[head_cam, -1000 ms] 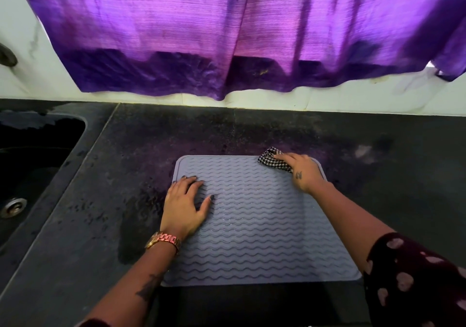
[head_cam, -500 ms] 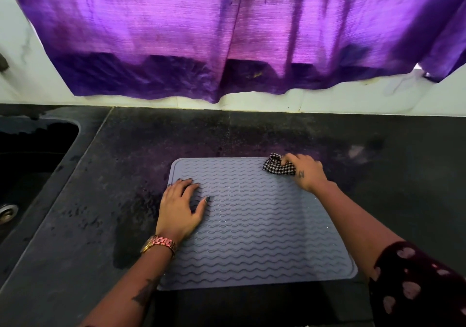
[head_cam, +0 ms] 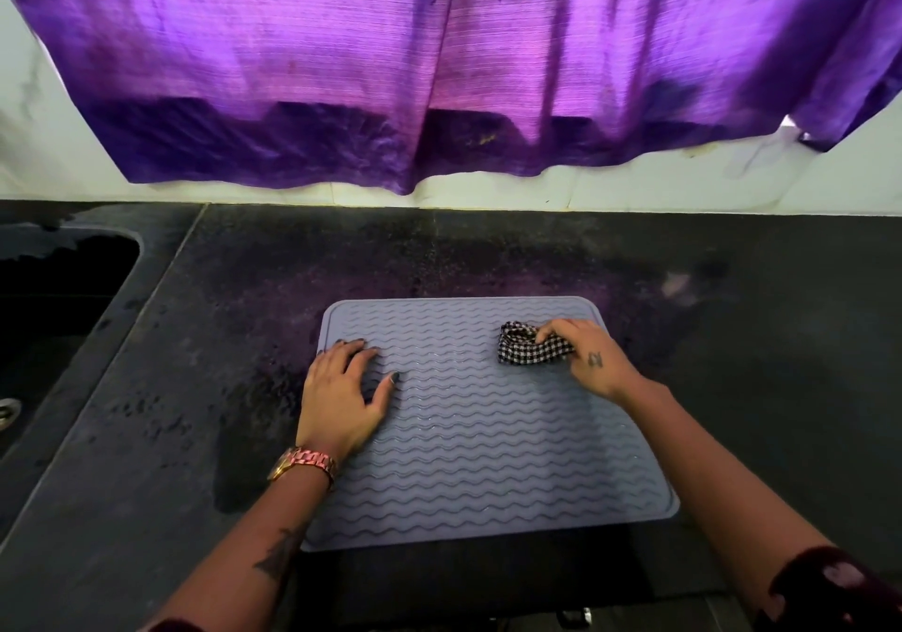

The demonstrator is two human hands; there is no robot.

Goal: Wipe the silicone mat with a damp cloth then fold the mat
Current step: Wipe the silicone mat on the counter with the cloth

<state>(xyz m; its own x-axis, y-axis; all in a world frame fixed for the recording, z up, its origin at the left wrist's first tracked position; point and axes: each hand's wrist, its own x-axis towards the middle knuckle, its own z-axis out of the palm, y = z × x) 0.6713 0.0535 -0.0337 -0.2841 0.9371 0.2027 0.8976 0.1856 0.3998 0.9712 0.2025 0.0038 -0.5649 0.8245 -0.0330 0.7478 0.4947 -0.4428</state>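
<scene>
A grey silicone mat (head_cam: 488, 446) with wavy ridges lies flat on the dark counter (head_cam: 195, 387). My left hand (head_cam: 341, 392) rests palm down on the mat's left side, fingers spread, holding nothing. My right hand (head_cam: 590, 358) grips a small black-and-white checked cloth (head_cam: 529, 349) and presses it on the mat near its far right part. A pink watch sits on my left wrist.
A dark sink (head_cam: 53, 299) with a drain is sunk into the counter at the left. A purple curtain (head_cam: 439, 60) hangs over the white wall behind the counter. Wet patches darken the counter left of the mat.
My right hand has drawn the cloth from the mat's far right corner toward me and slightly inward. My left hand stays pressed on the mat's left side.
</scene>
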